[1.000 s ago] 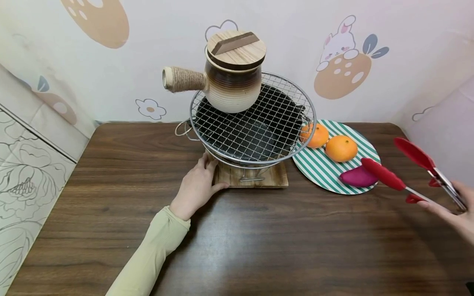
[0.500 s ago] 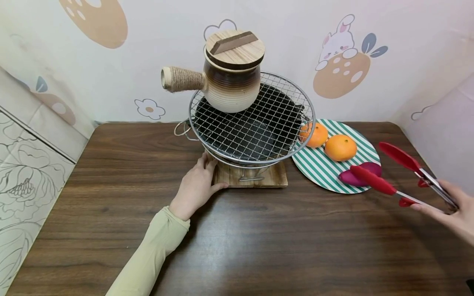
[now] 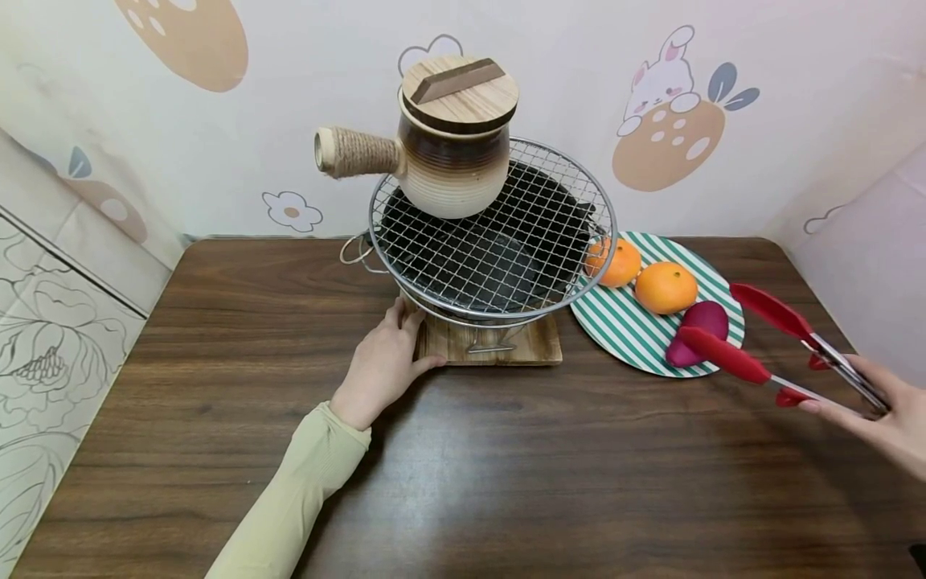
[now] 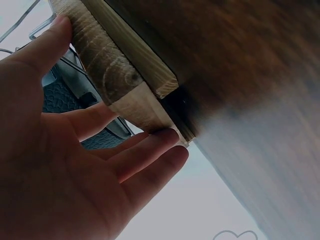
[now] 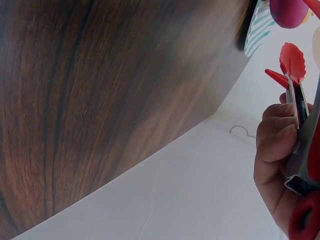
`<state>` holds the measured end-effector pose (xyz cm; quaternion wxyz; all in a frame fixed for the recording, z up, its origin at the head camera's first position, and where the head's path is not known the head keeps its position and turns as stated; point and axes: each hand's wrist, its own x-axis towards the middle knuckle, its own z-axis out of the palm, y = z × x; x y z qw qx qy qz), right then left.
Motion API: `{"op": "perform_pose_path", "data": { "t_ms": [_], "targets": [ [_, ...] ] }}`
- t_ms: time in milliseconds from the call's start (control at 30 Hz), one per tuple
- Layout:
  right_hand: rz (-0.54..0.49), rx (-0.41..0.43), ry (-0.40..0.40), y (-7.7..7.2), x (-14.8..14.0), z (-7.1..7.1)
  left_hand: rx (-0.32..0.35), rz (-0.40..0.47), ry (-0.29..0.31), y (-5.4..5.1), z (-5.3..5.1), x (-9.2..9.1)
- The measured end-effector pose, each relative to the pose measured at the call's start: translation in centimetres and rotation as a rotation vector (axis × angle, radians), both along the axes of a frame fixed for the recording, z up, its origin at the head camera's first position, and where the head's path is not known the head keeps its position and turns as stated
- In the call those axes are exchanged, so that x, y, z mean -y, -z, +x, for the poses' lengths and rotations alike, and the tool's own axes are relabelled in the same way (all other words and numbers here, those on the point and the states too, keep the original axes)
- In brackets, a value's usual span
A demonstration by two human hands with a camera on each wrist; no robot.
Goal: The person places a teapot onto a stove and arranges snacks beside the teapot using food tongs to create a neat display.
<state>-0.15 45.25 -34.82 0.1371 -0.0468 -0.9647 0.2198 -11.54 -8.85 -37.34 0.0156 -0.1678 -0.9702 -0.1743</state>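
Observation:
My left hand (image 3: 382,366) rests against the left side of the wooden board (image 3: 535,344), its thumb near the front edge; in the left wrist view the hand (image 4: 75,150) touches the board's edge (image 4: 142,107) with extended fingers. My right hand (image 3: 886,414) grips metal tongs with red tips (image 3: 731,358), spread apart. One tip overlaps the purple sweet potato (image 3: 705,323), the other is over the plate's right rim. The striped plate (image 3: 611,330) also bears two oranges (image 3: 666,288). In the right wrist view, fingers (image 5: 280,137) are curled round the tongs.
Above the board stands a black stove with a round wire grill (image 3: 499,265). On the grill sits a brown and cream pot (image 3: 456,177) with a wooden lid (image 3: 463,92), its rope-wrapped handle (image 3: 365,153) pointing left. A patterned wall (image 3: 289,121) stands behind the table.
My right hand and the tongs have moved left, over the plate's right side. The sweet potato has turned, its right end swinging up towards the front orange. My left hand has stayed put.

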Motion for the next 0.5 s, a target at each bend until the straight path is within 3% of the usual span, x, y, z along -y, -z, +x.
{"op": "perform_pose_path", "data": {
  "t_ms": [233, 500],
  "targets": [
    [0.095, 0.255, 0.078, -0.2, 0.2, -0.1, -0.005, 0.011, -0.001, 0.0, 0.0, 0.0],
    [0.199, 0.576, 0.154, -1.8, 0.9, -0.8, -0.005, 0.021, 0.003, 0.1, 0.0, 0.0]
  ]
}}
